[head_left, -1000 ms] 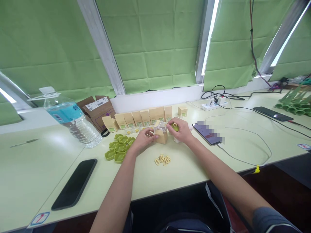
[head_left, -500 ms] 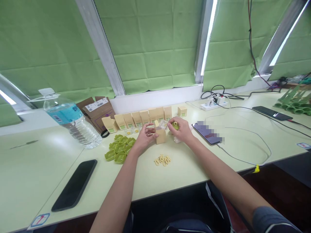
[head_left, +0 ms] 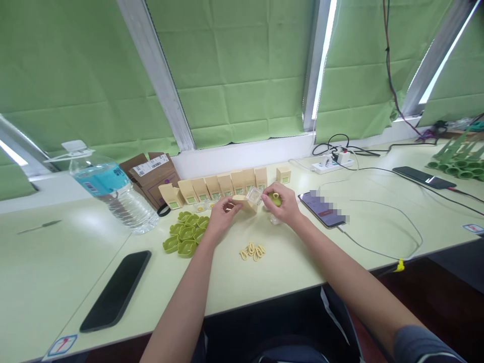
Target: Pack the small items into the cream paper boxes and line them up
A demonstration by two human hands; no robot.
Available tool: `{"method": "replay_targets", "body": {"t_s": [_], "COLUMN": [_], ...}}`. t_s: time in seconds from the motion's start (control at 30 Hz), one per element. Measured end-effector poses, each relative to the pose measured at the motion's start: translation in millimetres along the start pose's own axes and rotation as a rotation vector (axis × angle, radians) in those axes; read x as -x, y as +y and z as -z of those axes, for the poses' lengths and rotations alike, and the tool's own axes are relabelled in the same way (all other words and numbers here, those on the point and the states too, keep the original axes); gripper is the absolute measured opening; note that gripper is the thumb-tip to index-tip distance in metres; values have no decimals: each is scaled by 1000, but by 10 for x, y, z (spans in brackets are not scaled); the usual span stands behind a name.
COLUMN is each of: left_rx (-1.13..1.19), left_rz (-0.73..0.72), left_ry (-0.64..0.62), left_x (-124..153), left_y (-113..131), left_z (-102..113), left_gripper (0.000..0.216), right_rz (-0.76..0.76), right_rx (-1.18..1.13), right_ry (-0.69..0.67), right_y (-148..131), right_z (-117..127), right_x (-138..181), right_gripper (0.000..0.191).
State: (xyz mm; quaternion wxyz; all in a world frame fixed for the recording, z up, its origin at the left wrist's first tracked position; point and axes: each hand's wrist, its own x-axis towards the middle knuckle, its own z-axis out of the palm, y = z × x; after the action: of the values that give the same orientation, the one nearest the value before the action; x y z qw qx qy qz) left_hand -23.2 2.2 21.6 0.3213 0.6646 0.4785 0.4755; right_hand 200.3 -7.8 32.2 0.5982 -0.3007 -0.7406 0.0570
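My left hand [head_left: 223,217] grips a small tan cardboard box [head_left: 244,203], which is tilted over to the right. At its right end is a little clear plastic case [head_left: 254,195], pinched in the fingertips of my right hand [head_left: 283,204]. A green rounded piece with a small loop [head_left: 276,197] shows at the fingers of that hand; whether it is held too, I cannot tell. More clear plastic [head_left: 275,220] lies under the right hand. Several green cup-shaped pieces [head_left: 187,232] sit left of my left forearm, and several pale yellow loops [head_left: 252,251] lie between my arms.
Several tan boxes [head_left: 214,186] stand in a row at the back, with one more box [head_left: 283,175] to their right. A water bottle [head_left: 113,189], a brown carton [head_left: 153,176] and a black phone [head_left: 116,290] are leftward. Rightward are a cabled phone [head_left: 321,207] and a power strip [head_left: 333,164].
The tan box in my left hand has gone from upright to tilted on its side. The clear case stays at its right end, and my right hand has barely moved.
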Motion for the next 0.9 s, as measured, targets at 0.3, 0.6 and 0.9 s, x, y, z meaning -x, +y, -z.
{"method": "replay_targets", "body": {"t_s": [0.3,0.6,0.9], "left_rx": [8,-81,-209], "left_rz": [-48,-235,-175], "left_ry": [161,64,37], "left_x": [-334,-1292,-1814], "left_y": [341,987,888], "left_z": [139,-344,-946], "left_gripper": [32,23,18], "right_rz": [125,96,92], "right_rx": [-154,-131,-131], "right_ry": [-212,-363,-400], "right_y": [-94,-96,-100], "right_z": [5,-93,-107], "right_x": [0,34,28], "right_gripper": [14,10,9]}}
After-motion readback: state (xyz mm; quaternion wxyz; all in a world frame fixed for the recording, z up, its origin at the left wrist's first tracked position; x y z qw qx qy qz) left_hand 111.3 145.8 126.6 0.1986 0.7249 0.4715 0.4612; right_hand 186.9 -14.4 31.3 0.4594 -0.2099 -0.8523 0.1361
